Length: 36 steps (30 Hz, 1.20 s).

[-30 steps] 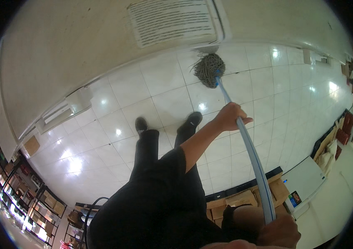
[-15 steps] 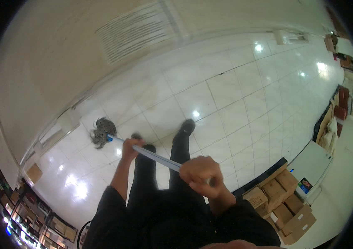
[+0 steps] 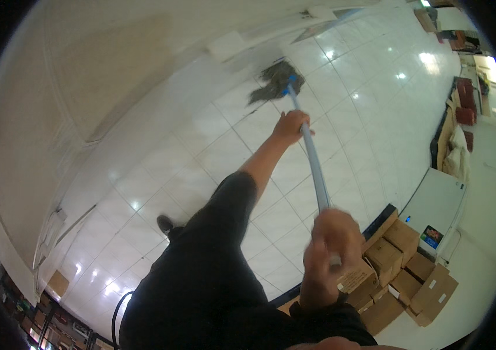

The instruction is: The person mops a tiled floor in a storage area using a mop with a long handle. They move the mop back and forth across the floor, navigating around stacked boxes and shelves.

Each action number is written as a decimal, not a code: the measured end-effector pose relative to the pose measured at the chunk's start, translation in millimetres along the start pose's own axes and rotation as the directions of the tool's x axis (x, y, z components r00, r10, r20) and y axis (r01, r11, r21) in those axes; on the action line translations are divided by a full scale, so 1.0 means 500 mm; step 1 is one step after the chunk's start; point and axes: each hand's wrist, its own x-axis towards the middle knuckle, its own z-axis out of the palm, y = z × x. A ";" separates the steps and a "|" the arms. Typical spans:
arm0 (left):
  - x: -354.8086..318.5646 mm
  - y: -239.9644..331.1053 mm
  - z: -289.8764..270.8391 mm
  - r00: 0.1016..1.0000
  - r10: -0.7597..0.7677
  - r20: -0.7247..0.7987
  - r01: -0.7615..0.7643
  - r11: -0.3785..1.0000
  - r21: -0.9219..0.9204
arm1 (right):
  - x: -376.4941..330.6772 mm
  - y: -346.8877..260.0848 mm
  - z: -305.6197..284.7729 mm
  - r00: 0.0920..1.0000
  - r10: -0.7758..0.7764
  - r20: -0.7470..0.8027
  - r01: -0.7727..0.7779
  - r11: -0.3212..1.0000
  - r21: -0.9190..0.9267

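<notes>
A mop [image 3: 315,166] with a pale handle slants away from me across the picture. Its grey string head [image 3: 274,83], joined by a blue fitting, lies spread on the tiled floor [image 3: 201,143] close to the far wall. With my left arm stretched out, my left hand [image 3: 292,126] wraps round the lower handle, just short of the head. My right hand [image 3: 334,245], somewhat blurred, grips the handle's upper end near my body. One dark shoe [image 3: 167,224] shows on the floor at the left.
Open cardboard boxes [image 3: 385,251] are heaped at the lower right, beside a white cabinet-like box [image 3: 432,201]. Dark red items [image 3: 465,100] stand along the right side. A cream wall [image 3: 119,58] runs along the far left. Crowded shelves [image 3: 44,321] fill the lower left corner.
The mop head has swept from the left to the upper middle, along the wall. My left arm has reached forward and right with it; my right hand has shifted right.
</notes>
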 end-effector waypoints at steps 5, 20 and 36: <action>0.091 0.065 0.079 0.965 0.188 -0.180 -0.153 0.970 0.190 | -0.007 0.135 -0.028 0.966 0.099 -0.239 -0.084 0.994 0.074; -0.038 -0.082 0.022 0.923 0.281 0.261 -0.349 0.898 0.267 | -0.246 0.077 0.054 0.924 0.241 -0.297 -0.152 0.944 0.293; 0.041 -0.099 0.055 0.955 0.051 0.292 -0.191 0.859 0.475 | -0.222 0.147 0.161 0.840 0.298 -0.453 -0.182 0.942 0.281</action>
